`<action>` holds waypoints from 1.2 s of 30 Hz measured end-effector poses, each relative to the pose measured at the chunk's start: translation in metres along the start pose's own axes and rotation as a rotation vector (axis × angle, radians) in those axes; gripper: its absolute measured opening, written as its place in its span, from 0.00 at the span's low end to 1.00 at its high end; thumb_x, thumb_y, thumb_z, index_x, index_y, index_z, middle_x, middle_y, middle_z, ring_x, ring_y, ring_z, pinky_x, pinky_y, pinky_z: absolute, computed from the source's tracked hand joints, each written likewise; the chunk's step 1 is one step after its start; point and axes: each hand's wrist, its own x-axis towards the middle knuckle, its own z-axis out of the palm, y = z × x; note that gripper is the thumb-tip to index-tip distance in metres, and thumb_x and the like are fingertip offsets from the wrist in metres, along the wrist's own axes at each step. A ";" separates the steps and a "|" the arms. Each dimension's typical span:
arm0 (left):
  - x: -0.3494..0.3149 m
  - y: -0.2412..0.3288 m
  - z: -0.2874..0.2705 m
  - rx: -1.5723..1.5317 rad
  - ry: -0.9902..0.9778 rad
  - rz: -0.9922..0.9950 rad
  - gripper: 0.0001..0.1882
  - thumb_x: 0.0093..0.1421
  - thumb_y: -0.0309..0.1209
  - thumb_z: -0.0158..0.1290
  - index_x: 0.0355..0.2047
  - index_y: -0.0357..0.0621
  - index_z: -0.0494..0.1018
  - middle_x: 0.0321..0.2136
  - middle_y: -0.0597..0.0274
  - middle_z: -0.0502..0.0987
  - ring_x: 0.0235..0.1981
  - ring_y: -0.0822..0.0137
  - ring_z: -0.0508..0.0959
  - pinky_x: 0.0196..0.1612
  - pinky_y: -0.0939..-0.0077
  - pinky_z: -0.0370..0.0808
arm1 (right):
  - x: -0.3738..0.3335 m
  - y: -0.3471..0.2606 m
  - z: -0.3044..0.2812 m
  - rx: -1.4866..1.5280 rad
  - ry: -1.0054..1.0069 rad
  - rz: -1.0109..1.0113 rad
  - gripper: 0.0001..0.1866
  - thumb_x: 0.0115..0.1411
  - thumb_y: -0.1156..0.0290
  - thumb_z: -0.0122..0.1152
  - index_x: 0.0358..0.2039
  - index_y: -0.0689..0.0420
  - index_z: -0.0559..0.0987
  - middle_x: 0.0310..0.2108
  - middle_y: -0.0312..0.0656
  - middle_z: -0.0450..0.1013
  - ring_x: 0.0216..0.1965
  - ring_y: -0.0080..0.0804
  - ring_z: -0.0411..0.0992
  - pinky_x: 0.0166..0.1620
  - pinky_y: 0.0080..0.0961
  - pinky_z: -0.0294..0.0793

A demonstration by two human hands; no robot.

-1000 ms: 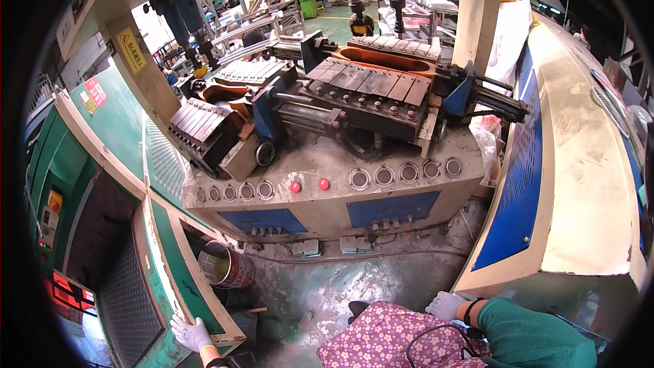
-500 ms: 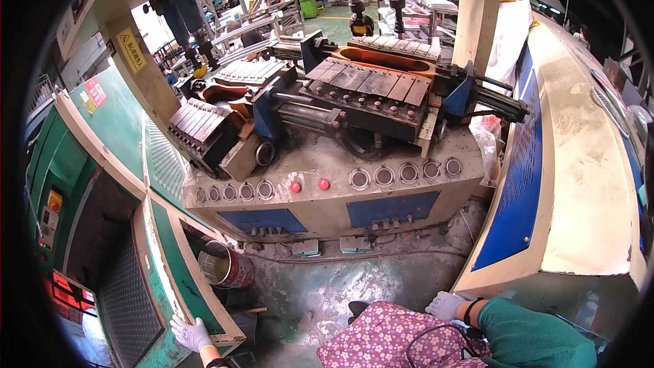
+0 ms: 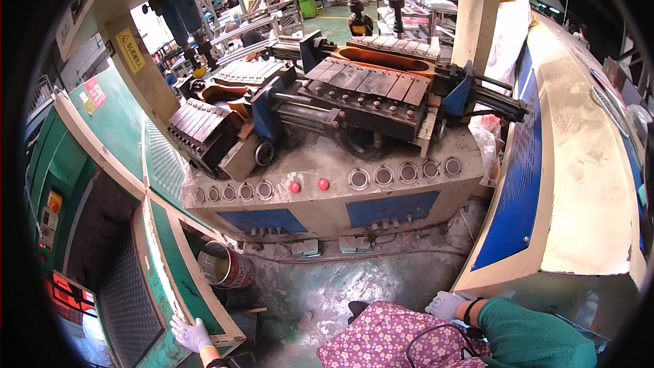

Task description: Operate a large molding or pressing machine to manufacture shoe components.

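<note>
The green cabinet stands at the person's left, its edge under the left hand, whose gloved fingers lie spread, with nothing visible in their grasp. The right hand, loosely curled, is at the near corner of the beige cabinet; whether it holds anything cannot be told. This looks like a pause; reaching the orange part clamped above the machine base would call for freeing a hand.
</note>
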 end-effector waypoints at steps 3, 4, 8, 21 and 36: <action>0.000 -0.001 0.002 0.005 0.006 0.002 0.47 0.53 0.46 0.62 0.70 0.52 0.55 0.70 0.57 0.58 0.69 0.53 0.60 0.69 0.56 0.60 | 0.000 0.000 0.002 -0.003 -0.003 0.005 0.14 0.68 0.62 0.44 0.44 0.47 0.79 0.38 0.37 0.80 0.42 0.35 0.79 0.44 0.35 0.69; 0.000 -0.001 0.002 0.006 0.007 0.003 0.47 0.53 0.46 0.62 0.70 0.52 0.55 0.70 0.57 0.58 0.69 0.53 0.60 0.69 0.56 0.60 | 0.000 0.000 0.002 -0.003 -0.003 0.005 0.14 0.68 0.62 0.44 0.44 0.47 0.79 0.38 0.37 0.80 0.42 0.35 0.79 0.44 0.35 0.69; 0.001 0.000 0.000 0.005 0.003 0.002 0.47 0.53 0.46 0.62 0.70 0.52 0.55 0.70 0.57 0.58 0.69 0.53 0.60 0.69 0.57 0.60 | -0.002 -0.001 -0.002 -0.008 -0.001 0.003 0.14 0.68 0.62 0.44 0.45 0.47 0.79 0.39 0.37 0.80 0.43 0.34 0.79 0.45 0.34 0.69; 0.000 -0.002 0.001 -0.024 0.026 0.009 0.47 0.52 0.45 0.63 0.70 0.52 0.56 0.70 0.56 0.59 0.68 0.52 0.61 0.69 0.56 0.60 | 0.003 0.003 0.006 0.015 0.034 -0.014 0.15 0.67 0.60 0.46 0.43 0.49 0.80 0.36 0.40 0.80 0.41 0.39 0.80 0.42 0.36 0.72; 0.002 -0.001 0.003 -0.008 0.026 0.013 0.47 0.52 0.45 0.63 0.70 0.52 0.56 0.70 0.56 0.59 0.68 0.52 0.61 0.69 0.57 0.60 | 0.003 0.004 0.010 0.009 0.064 -0.015 0.14 0.66 0.61 0.46 0.41 0.49 0.80 0.34 0.40 0.80 0.39 0.39 0.80 0.41 0.36 0.73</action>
